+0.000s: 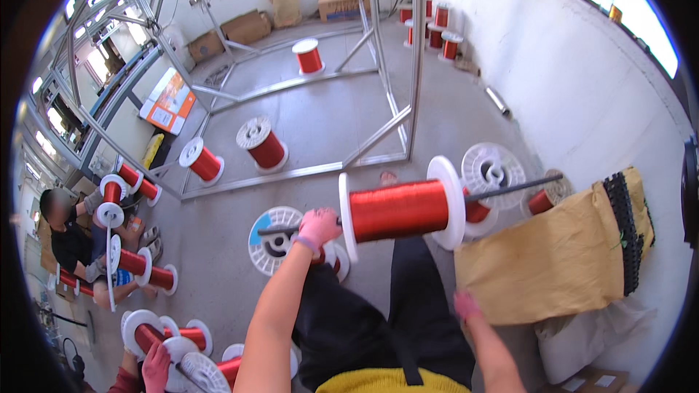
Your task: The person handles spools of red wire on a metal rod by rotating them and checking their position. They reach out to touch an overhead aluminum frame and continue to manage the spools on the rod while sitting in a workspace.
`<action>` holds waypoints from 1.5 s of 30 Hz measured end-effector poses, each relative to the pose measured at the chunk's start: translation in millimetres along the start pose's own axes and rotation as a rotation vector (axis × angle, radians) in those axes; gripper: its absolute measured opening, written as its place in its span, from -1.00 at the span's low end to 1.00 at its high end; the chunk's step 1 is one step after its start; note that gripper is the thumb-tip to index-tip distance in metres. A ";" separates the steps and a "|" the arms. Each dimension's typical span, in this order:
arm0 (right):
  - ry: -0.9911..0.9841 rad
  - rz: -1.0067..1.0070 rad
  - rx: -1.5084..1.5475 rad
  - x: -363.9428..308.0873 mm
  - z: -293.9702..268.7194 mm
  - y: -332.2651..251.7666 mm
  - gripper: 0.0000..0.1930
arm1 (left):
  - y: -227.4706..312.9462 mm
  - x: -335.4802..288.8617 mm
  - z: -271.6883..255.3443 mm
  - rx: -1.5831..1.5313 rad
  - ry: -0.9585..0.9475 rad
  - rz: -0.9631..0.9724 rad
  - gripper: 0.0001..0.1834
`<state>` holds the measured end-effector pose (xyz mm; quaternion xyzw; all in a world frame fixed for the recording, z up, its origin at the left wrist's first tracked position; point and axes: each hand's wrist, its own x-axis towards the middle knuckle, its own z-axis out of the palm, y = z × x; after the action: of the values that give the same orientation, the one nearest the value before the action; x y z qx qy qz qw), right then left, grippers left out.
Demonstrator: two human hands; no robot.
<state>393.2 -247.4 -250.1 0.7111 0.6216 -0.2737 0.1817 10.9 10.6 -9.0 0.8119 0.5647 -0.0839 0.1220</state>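
A large spool of red wire (pixel 400 209) with white flanges lies sideways in front of my legs, threaded on a dark rod (pixel 513 187). My left hand (pixel 318 227), in a pink glove, is closed around the rod beside the spool's left flange. The rod's ends pass over a white flange with a blue patch (pixel 261 227) on the left and another white-flanged spool (pixel 494 171) on the right; contact there cannot be made out. My right hand (pixel 467 305), also in pink, hangs low by my right leg, near the edge of a brown sack (pixel 539 276); its fingers are blurred.
A metal frame (pixel 291 175) stands ahead, with upright red spools (pixel 266 147) inside it. More spools (pixel 437 36) stand along the right wall. At left a seated person (pixel 69 229) is among spools; another person's gloved hand (pixel 155 367) touches spools lower left.
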 end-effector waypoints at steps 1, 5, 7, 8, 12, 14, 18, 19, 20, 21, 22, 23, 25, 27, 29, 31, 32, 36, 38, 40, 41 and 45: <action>0.402 0.038 -0.046 -13.8 40.4 23.5 -0.59 | -3.6 7.3 3.1 0.051 0.083 0.042 -0.66; 0.108 0.183 0.221 -69.8 -45.8 -9.8 -0.63 | -8.1 -18.7 -16.0 -0.012 -0.101 -0.134 -0.68; 0.237 0.359 0.496 -63.0 -76.0 -14.8 -0.66 | 5.0 -18.5 -18.9 0.008 -0.075 -0.132 -0.70; 0.296 0.229 0.373 -56.7 -77.7 -8.4 -0.66 | 2.9 -10.5 -13.1 0.011 -0.059 -0.111 -0.70; 0.460 -0.012 0.299 -52.1 -81.9 -9.1 -0.63 | 4.4 -10.5 -9.1 0.004 -0.051 -0.100 -0.69; 0.483 0.047 0.464 -52.1 -87.3 -20.4 -0.62 | 3.0 -7.2 -6.9 0.021 -0.056 -0.106 -0.69; 0.553 0.101 0.668 -54.6 -96.6 -39.4 -0.64 | -3.4 -7.1 -1.1 -0.004 -0.043 -0.123 -0.68; 0.598 0.076 0.688 -57.8 -101.4 -43.0 -0.64 | -5.0 -6.9 -1.0 -0.002 -0.051 -0.125 -0.68; 0.607 0.083 0.716 -60.5 -110.0 -42.8 -0.64 | -1.0 -7.0 -3.9 -0.002 -0.062 -0.118 -0.68; 0.615 0.082 0.743 -59.8 -125.9 -44.1 -0.63 | 0.7 -8.4 -6.6 -0.002 -0.071 -0.118 -0.67; 0.622 0.081 0.770 -58.8 -143.9 -45.6 -0.62 | 1.7 -9.3 -7.8 -0.002 -0.075 -0.118 -0.67; 0.749 0.013 0.806 -64.5 -171.2 -53.2 -0.62 | 2.4 -9.8 -9.1 -0.002 -0.078 -0.118 -0.66; 1.027 -0.159 0.765 -59.3 -227.1 -62.3 -0.62 | 2.9 -8.9 -9.3 -0.007 -0.067 -0.107 -0.65; 1.079 -0.254 0.939 -64.5 -299.0 -90.2 -0.60 | -4.8 -5.9 -2.0 -0.008 -0.042 -0.095 -0.65; 1.056 -0.302 1.000 -64.7 -358.8 -124.6 -0.55 | -8.7 -4.7 4.5 -0.010 -0.028 -0.112 -0.64; 1.073 -0.273 0.716 -24.8 -388.5 -134.6 -0.44 | -6.0 1.5 3.5 0.013 -0.026 -0.091 -0.64; 1.108 -0.242 0.553 -8.9 -395.8 -138.2 -0.42 | -4.4 5.4 3.7 0.025 -0.033 -0.071 -0.64; 0.758 0.033 0.488 -1.9 -393.6 -154.6 -0.50 | -6.0 2.2 5.2 0.034 -0.039 -0.069 -0.63; 0.731 -0.076 0.675 -19.0 -381.9 -150.1 -0.51 | -9.4 -2.3 4.3 0.039 -0.026 -0.082 -0.63; 0.941 -0.194 0.789 -29.1 -336.8 -143.0 -0.50 | -5.7 -5.3 4.4 0.034 -0.027 -0.069 -0.63; 1.186 -0.286 0.803 -34.4 -300.3 -143.9 -0.49 | -8.4 -3.9 1.3 0.035 -0.034 -0.079 -0.63; 0.446 -0.030 0.053 -7.8 -28.2 -35.9 -0.54 | -7.6 -13.7 24.6 0.052 0.000 -0.025 -0.61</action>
<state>361.9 -230.9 -220.3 0.7490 0.6497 -0.1285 0.0170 -1.0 -6.3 -29.6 0.8077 0.5724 -0.1002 0.0996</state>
